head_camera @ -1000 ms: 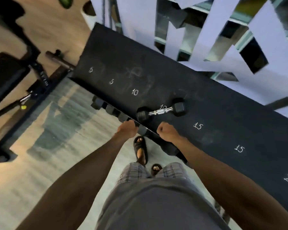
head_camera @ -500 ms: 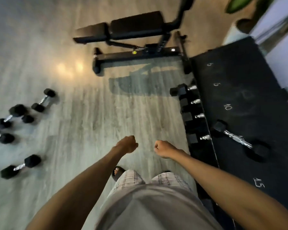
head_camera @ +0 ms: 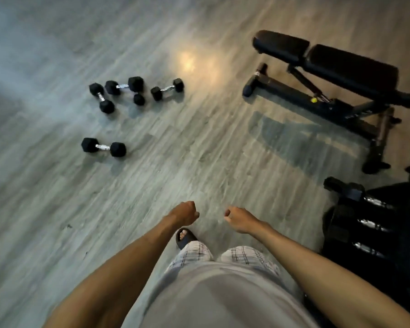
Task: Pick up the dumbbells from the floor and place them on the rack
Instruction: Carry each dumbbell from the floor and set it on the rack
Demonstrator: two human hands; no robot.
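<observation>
Both hands free here: left hand [head_camera: 184, 213] and right hand [head_camera: 240, 218] are out in front of you, fingers curled into loose fists, holding nothing. Your dumbbells are down on the floor [head_camera: 211, 150], ahead and to your left. The nearest dumbbell [head_camera: 103, 147] lies alone. Beyond it is a cluster [head_camera: 124, 85] of three more, with a lone black head [head_camera: 139, 99] beside them that I cannot place. The rack [head_camera: 365, 233] sits at your right edge, well apart from them, chrome showing on its lower shelf. The bench [head_camera: 329, 69] stands beyond.

Now the handling, as I read it. These look like rubber over solid metal, so dense for their size and fully stiff, with nothing to break. One would punish a toe in that open sandal [head_camera: 185, 237], though. The heads [head_camera: 118, 149] are matte black and flat-sided, so it should sit still and not roll as you reach.

The handle [head_camera: 101, 146] is short, bright chrome; whether it is knurled is too small to tell. Take it there, midway between the heads, with a full wrap of fingers and thumb — the heads look too broad and smooth for a sure hold. One per hand seems feasible — and go down with the knees, not the back
</observation>
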